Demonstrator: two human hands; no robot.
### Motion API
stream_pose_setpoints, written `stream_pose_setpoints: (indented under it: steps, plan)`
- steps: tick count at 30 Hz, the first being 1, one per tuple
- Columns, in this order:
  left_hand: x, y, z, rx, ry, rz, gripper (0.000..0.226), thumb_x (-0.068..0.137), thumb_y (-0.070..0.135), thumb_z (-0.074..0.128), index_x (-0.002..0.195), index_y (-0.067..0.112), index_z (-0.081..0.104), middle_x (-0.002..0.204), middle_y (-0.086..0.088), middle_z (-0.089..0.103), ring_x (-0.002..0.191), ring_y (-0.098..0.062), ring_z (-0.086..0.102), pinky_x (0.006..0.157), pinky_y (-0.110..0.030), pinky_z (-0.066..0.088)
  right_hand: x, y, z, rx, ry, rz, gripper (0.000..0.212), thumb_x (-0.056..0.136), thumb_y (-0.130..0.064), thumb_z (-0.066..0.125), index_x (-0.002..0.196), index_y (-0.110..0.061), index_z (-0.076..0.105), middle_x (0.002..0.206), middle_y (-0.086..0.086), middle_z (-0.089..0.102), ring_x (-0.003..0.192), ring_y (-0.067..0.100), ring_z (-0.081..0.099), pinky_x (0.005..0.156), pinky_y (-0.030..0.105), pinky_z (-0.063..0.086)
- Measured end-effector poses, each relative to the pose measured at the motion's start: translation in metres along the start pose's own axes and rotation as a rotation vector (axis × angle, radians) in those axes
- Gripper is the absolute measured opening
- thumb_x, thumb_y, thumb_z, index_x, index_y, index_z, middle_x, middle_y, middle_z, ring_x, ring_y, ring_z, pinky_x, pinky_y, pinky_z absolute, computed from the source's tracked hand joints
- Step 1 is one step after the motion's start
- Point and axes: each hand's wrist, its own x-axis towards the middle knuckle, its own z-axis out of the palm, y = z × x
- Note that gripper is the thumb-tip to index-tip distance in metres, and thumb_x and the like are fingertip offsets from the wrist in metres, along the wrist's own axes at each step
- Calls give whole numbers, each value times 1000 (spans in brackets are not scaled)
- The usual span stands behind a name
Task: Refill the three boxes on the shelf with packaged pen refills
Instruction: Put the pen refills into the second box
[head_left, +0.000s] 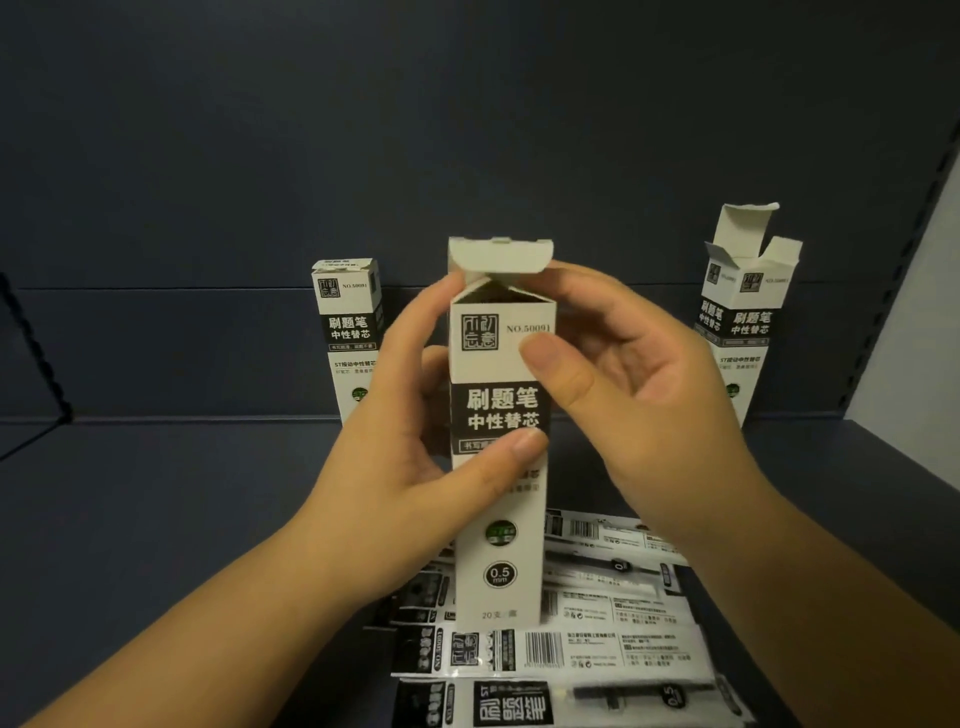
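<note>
A tall, narrow white cardboard refill box (500, 467) with a black band of Chinese lettering stands upright in the middle of the head camera's view, its top flap (500, 258) folded open and pointing up. Its base rests among the flat packets near the front of the shelf. The left hand (415, 441) wraps round the box's left side, its thumb pressed across the front below the black band and its forefinger reaching up to the flap's fold. The right hand (639, 374) is at the upper right corner of the box, its fingers behind the open top and its thumb touching the front face near the printed number; its grip looks loose, and whether it actually pinches the box cannot be told.

Flat clear plastic packets of pen refills (571, 654), printed in black and white with barcodes, lie in an overlapping heap on the shelf just in front of and to the right of the held box.

Two matching white boxes stand upright at the back, well apart. The left rear box (349, 332) is partly hidden behind the left hand and its top looks closed. The right rear box (748, 312) has its flaps standing open.

All of this rests on a dark blue-grey shelf floor (156, 519), matte and flat. A back panel (467, 130) of the same dark colour rises behind, crossed by a horizontal seam. At the far right runs a slotted upright (898, 291), with a pale wall (930, 332) beyond it. The light is dim.
</note>
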Motion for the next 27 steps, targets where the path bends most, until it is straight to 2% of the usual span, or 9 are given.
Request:
stream_pose_setpoints:
  steps: [4, 9, 14, 16, 19, 22, 24, 27]
  plan:
    - [1, 4, 1, -89, -3, 1, 75, 82, 27, 73, 136, 58, 32, 113, 6, 65, 93, -19, 69, 76, -31, 57, -3, -1, 1, 19, -13, -41, 35, 90, -12, 71, 123, -14, 62, 124, 5, 70, 120, 21, 66, 89, 33, 59]
    - [0, 6, 2, -105, -29, -4, 74, 81, 26, 73, 134, 60, 34, 114, 7, 65, 93, -16, 68, 76, -29, 56, -2, -2, 2, 7, 31, -93, 33, 88, -18, 68, 119, -20, 59, 123, 4, 69, 120, 23, 64, 96, 43, 57]
    - [1, 9, 3, -91, -54, 11, 75, 81, 29, 73, 137, 60, 34, 114, -1, 65, 101, -27, 68, 84, -36, 57, -1, -11, 2, -6, 11, -136, 26, 96, -16, 60, 121, -20, 65, 121, 9, 68, 111, 18, 68, 81, 27, 59]
    - [2, 10, 3, -81, -57, 24, 76, 82, 29, 73, 139, 59, 33, 115, -1, 65, 102, -27, 67, 84, -36, 56, -1, -11, 0, -59, 6, -153, 23, 99, -14, 58, 120, -13, 66, 121, 14, 65, 108, 19, 68, 78, 25, 58]
    - [1, 8, 5, -57, -43, 44, 81, 83, 29, 73, 141, 59, 26, 113, -1, 65, 94, -25, 68, 80, -32, 55, -1, -10, -2, -113, 1, -166, 23, 98, -18, 56, 116, -9, 67, 120, 11, 64, 106, 18, 66, 78, 27, 57]
    - [0, 5, 6, -38, -34, 56, 94, 83, 30, 75, 146, 58, 11, 114, -5, 65, 91, -31, 70, 79, -43, 58, -1, -10, -2, -178, 5, -203, 19, 98, -19, 54, 111, -15, 68, 119, 7, 66, 109, 20, 65, 83, 29, 56]
    - [0, 5, 6, -21, -32, 67, 96, 84, 38, 75, 147, 61, 5, 117, -7, 64, 95, -33, 70, 82, -49, 58, -1, -11, -2, -184, -3, -204, 17, 98, -21, 54, 108, -18, 68, 119, 5, 67, 110, 21, 65, 85, 33, 57]
    - [0, 5, 5, 17, -22, 73, 86, 85, 48, 71, 147, 61, 13, 123, 2, 63, 102, -28, 69, 86, -40, 57, 0, -12, -2, -177, -24, -184, 16, 98, -22, 54, 104, -17, 68, 120, 4, 66, 107, 23, 66, 84, 38, 58]
